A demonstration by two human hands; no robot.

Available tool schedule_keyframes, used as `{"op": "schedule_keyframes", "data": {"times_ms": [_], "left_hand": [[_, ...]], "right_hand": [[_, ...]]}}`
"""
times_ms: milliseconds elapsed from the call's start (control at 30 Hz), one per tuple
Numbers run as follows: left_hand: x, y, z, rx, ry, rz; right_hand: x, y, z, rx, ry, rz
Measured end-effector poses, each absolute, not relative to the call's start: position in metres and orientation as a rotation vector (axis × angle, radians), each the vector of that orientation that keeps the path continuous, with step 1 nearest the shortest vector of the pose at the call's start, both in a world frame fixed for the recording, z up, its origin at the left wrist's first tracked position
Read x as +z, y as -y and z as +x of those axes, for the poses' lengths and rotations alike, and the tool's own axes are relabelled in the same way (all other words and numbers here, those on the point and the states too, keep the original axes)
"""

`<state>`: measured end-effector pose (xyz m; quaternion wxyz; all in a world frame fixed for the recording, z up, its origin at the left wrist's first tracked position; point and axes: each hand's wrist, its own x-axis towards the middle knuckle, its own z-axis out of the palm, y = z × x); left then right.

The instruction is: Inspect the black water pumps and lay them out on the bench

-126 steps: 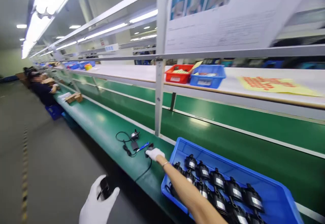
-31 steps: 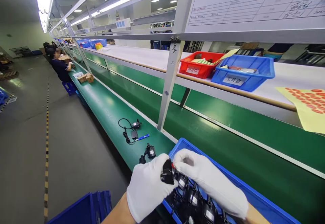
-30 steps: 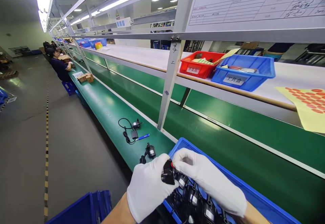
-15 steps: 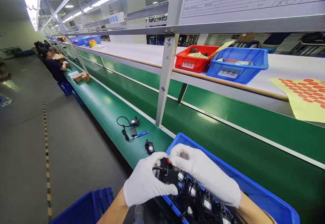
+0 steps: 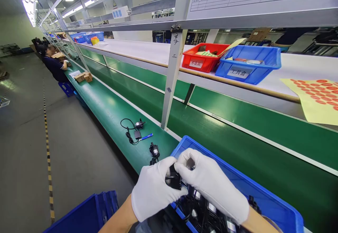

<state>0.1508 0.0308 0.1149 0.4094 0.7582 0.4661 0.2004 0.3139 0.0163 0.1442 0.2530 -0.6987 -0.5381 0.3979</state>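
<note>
Both my hands wear white gloves and meet over the front edge of a blue bin. My left hand (image 5: pixel 155 187) curls its fingers and thumb around a small black motor-like pump (image 5: pixel 173 181), partly hidden by the glove. From the right, my right hand (image 5: pixel 208 180) closes its fingertips on the pump's upper side. Below them the blue bin (image 5: pixel 264 199) holds several black pumps (image 5: pixel 203 208) with white labels and tangled cables. Just left of the bin, another black pump (image 5: pixel 154 150) rests on the green bench (image 5: pixel 113 106).
Further along lie a cabled pump (image 5: pixel 139 124) and a blue pen (image 5: pixel 146 137). On the shelf sit a red bin (image 5: pixel 204 58), a blue tool bin (image 5: pixel 248 64) and a yellow sheet of red stickers (image 5: pixel 314 95). A blue crate (image 5: pixel 84 213) stands lower left. A person (image 5: pixel 54 64) sits far left.
The pump has turned in my hands; the red spot seen under my right fingertips is out of sight. My right fingertips stay against it. The view has shifted slightly.
</note>
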Motion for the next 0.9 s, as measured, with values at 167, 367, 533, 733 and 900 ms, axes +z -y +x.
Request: {"op": "schedule_keyframes", "data": {"times_ms": [167, 367, 533, 733, 900], "left_hand": [[0.107, -0.029, 0.155, 0.599, -1.135, 1.99], [0.1, -0.032, 0.153, 0.557, -1.111, 1.82], [0.096, -0.043, 0.138, 0.542, -0.949, 1.509], [0.107, -0.07, 0.1, 0.635, -1.209, 1.437], [0.109, -0.083, 0.046, 0.769, -1.596, 1.493]], "right_hand": [[0.135, -0.019, 0.316, 1.219, 1.231, -1.608], [0.112, -0.018, 0.331, 1.61, 1.206, -1.154], [0.077, -0.029, 0.341, 1.427, 1.509, -1.311], [0.011, -0.102, 0.374, 0.968, 2.04, -1.92], [-0.053, -0.159, 0.335, 0.935, 2.48, -1.962]]}}
